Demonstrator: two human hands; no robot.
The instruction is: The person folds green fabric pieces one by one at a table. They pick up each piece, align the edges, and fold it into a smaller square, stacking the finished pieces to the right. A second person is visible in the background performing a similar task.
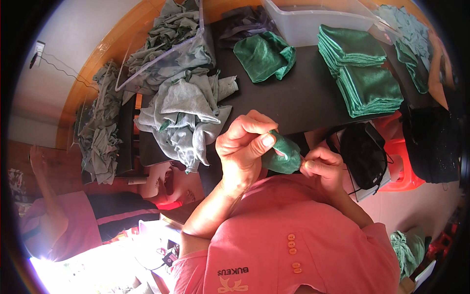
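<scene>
A small piece of shiny green velvety cloth (pixel 286 158) is held up in front of my chest, at the near edge of the dark table. My left hand (pixel 245 147) pinches its upper left edge between thumb and fingers. With closed fingertips, my right hand (pixel 324 169) grips its right end. The cloth is bunched and curved between the two hands, so its full shape is hidden. Just beyond, a loose green cloth (pixel 264 55) lies on the table. To the right sit two neat stacks of folded green cloths, a farther stack (pixel 352 45) and a nearer stack (pixel 369 90).
A heap of grey-green cloths (pixel 183 110) hangs over the table's near left edge. Behind it stands a clear bin (pixel 201 19) full of similar cloths; another clear bin (pixel 318 24) is at the back. A black bag (pixel 362 152) and red stool (pixel 404 164) are at right. Co-workers sit on both sides.
</scene>
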